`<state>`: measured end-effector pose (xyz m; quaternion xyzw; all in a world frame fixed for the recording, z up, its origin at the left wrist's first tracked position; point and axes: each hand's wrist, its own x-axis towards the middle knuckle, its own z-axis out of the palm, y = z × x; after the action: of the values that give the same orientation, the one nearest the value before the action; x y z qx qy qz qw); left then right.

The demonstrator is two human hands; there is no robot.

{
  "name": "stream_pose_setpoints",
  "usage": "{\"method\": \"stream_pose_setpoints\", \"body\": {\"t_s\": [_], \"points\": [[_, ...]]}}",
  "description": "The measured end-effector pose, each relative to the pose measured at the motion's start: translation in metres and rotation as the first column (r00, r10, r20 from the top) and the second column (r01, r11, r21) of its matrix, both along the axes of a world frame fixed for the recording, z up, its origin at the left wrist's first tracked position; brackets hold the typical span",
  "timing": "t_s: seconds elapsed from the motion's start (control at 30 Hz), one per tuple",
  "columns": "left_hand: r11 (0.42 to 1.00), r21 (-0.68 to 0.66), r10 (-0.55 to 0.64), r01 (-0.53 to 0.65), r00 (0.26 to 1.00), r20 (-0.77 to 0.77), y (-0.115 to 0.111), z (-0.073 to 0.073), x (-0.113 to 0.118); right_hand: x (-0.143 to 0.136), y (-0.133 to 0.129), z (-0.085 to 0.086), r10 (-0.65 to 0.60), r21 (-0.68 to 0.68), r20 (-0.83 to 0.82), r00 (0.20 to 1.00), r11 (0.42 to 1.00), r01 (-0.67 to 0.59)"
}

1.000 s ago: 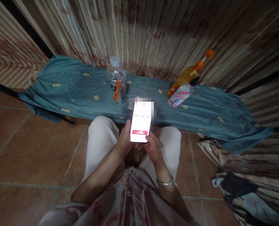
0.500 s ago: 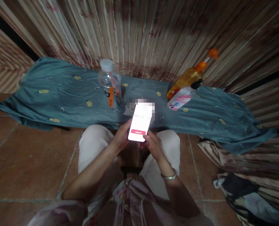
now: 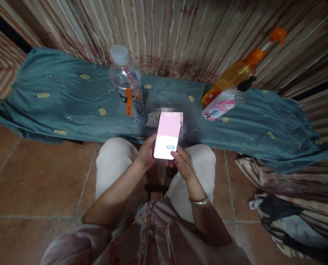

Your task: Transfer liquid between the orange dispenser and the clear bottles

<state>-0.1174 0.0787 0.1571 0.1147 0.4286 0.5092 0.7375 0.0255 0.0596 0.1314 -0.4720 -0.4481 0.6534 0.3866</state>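
A smartphone with a lit pink and white screen is held upright between both hands, above the near edge of the cloth-covered surface. My left hand is closed round its left side. Gripping the lower right corner, my right hand has its thumb on the bottom of the screen. Some crumpled white tissue lies behind the phone, which partly hides it. The top of the screen is blurred out.
On the teal cloth stand a clear plastic bottle at left, and at right an amber pump bottle beside a pink-labelled bottle. A striped curtain hangs behind. Dark clothing lies at lower right.
The phone's screen has gone from a white timer page with a red button to a pink and white page with a small blue button. The camera view has shifted slightly; both hands keep their hold.
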Motion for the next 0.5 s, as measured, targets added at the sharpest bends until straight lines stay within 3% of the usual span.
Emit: {"method": "stream_pose_setpoints", "body": {"t_s": [0.5], "points": [[0.996,0.013,0.092,-0.092,0.996,0.003,-0.0029,0.0016,0.0097,-0.0031,0.0011,-0.0005,-0.055,0.023,0.083,0.995,0.998,0.053]]}}
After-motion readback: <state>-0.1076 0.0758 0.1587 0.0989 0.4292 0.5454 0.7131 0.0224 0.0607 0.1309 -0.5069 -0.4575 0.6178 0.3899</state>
